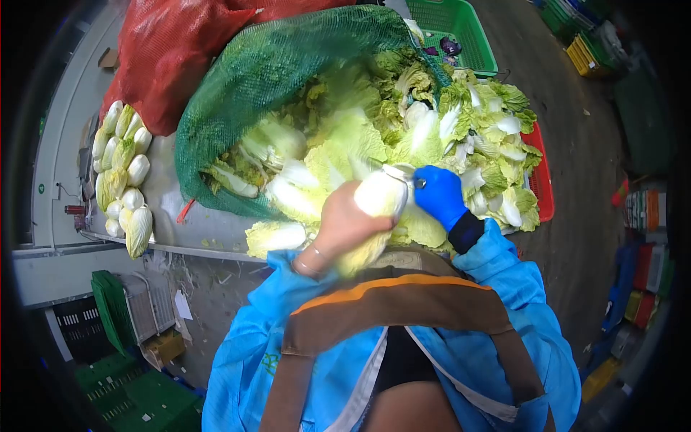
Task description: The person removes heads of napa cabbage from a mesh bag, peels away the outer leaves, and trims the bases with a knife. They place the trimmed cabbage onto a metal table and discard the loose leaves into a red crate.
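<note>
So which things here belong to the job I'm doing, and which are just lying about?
Likely in the job: cabbage in left hand; green netting around more cabbages; leaf pile; stacked cabbages.

Probably just lying about: red mesh sack; green crate with purple scraps; cardboard box.

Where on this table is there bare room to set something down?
A strip of metal table between the stacked cabbages and green net bag. It's crowded right of the bag, where loose leaves reach the red crate.

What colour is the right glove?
The glove on the right hand is solid bright blue, with a black cuff below it; the head view shows it best.
</note>
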`<state>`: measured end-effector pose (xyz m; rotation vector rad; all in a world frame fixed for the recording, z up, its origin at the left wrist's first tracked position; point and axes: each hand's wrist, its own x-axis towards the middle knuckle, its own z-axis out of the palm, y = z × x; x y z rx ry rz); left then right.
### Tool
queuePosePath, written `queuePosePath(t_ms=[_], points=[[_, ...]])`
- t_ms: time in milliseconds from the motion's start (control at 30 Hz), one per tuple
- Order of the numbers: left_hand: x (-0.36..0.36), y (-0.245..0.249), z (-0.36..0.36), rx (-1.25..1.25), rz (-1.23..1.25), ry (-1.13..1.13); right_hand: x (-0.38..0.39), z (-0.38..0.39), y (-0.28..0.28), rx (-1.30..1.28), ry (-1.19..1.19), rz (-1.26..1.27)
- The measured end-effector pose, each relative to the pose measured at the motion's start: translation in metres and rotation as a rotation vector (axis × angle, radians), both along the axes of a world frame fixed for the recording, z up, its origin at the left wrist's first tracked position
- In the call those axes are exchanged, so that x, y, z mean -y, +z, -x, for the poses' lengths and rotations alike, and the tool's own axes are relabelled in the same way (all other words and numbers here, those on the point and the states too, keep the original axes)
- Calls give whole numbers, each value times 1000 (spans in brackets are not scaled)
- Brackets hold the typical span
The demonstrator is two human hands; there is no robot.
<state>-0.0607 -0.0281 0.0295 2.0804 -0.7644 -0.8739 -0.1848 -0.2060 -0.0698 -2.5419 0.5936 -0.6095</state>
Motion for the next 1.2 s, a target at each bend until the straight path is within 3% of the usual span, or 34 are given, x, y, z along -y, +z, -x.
queuePosePath(t_ms=[67,133,167,233,267,333,400,467,500,533,600,633,667,733,767,800,900,967,1067,1133,1200], points=[[-13,31,5,104,297,-163,54,34,-54,-313,-4,-72],[-15,39,-2,212,377,-233,55,48,-24,-396,-267,-502],[-18,35,-2,172,389,-170,51,55,-33,-102,-196,-864],[-17,36,-8,184,419,-157,17,38,33,58,50,-1092],[-12,37,-12,196,426,-162,3,30,65,-12,75,-1202],[-7,33,-11,171,606,-192,-14,25,56,105,178,-1541],[2,26,-12,144,703,-233,-28,21,68,39,26,-2104],[11,26,-5,342,764,-347,-42,15,28,285,-2,-2214],[11,28,-3,443,656,-418,-59,-9,81,445,-265,-2190],[9,22,-2,444,659,-413,-55,-11,81,440,-263,-2188],[0,7,-7,60,613,-195,-45,-18,77,575,-24,-1837],[-11,22,-10,-464,488,-75,-24,-5,72,394,275,-1725],[-11,22,-11,-465,483,-75,-24,1,63,395,273,-1730],[-9,20,-11,-741,522,-33,-45,-4,96,267,48,-1352],[-2,-3,-10,-456,478,7,-63,-11,88,538,70,-1334],[5,-6,-9,-301,479,35,-72,-13,83,539,18,-1234],[0,2,-12,-197,472,39,-52,2,95,359,-25,-1287],[-7,9,-4,161,477,21,-37,7,104,416,-26,-1166],[-10,8,6,183,405,81,-23,7,116,553,181,-979],[-10,15,11,178,389,108,-34,-1,136,444,191,-772],[-13,22,13,252,288,-3,-21,-7,110,561,389,-691]])
